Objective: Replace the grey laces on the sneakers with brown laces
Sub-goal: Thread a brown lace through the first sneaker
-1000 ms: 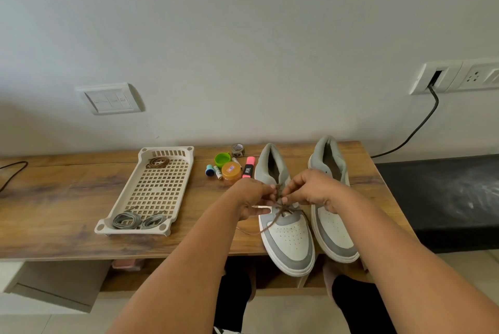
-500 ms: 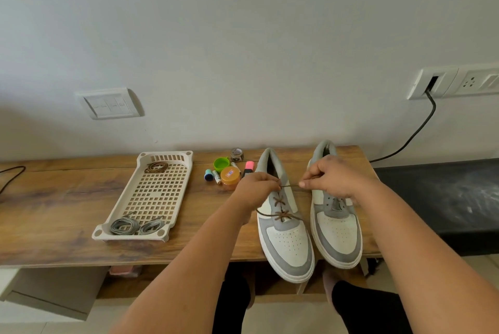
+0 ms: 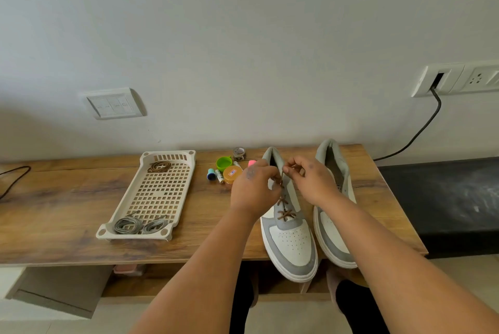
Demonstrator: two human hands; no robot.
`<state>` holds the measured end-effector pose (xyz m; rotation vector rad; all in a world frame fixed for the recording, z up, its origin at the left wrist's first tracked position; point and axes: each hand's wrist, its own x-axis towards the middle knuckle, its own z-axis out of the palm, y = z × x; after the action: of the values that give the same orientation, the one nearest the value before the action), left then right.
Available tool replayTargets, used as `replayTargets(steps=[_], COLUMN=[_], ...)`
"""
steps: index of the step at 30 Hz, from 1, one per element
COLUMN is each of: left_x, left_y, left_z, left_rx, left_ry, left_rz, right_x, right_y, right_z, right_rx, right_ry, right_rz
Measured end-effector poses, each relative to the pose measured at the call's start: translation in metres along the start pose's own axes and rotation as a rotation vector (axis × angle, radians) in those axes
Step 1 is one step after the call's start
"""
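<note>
**Desk clutter and wall fittings**

Mid-frame on wooden table (image 3: pixel 67 206): green cap (image 3: pixel 223 163), orange lid (image 3: pixel 232 173), tape roll (image 3: pixel 239 153), pink marker (image 3: pixel 252 163). Left wall: switch plate (image 3: pixel 113 104). Upper right: socket panel (image 3: pixel 456 80) with black cable (image 3: pixel 415 133).

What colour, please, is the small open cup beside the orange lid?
Bright green cup, seen in the head view.

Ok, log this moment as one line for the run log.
step: lacing left sneaker | both hands pinch brown lace | right sneaker: unlaced | grey laces in tray
</note>
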<state>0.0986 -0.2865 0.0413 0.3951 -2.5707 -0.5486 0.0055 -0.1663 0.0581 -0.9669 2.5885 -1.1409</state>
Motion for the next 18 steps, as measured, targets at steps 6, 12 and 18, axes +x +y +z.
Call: replayTargets(steps=[6,12,18], left_x=[-0.004,0.0,0.002], left_y=[0.009,0.009,-0.003], left_z=[0.005,0.001,-0.005], left_rx=[0.036,0.029,-0.03], left_ry=[0.095,0.024,-0.094], left_rz=[0.062,0.028,0.065], right_x=[0.003,0.001,-0.001], right_y=[0.002,0.008,0.007], right_z=[0.005,0.01,0.007], right_rx=[0.095,0.052,0.037], right_ry=[-0.06,-0.04,-0.067], right_rz=[0.071,0.088,0.076])
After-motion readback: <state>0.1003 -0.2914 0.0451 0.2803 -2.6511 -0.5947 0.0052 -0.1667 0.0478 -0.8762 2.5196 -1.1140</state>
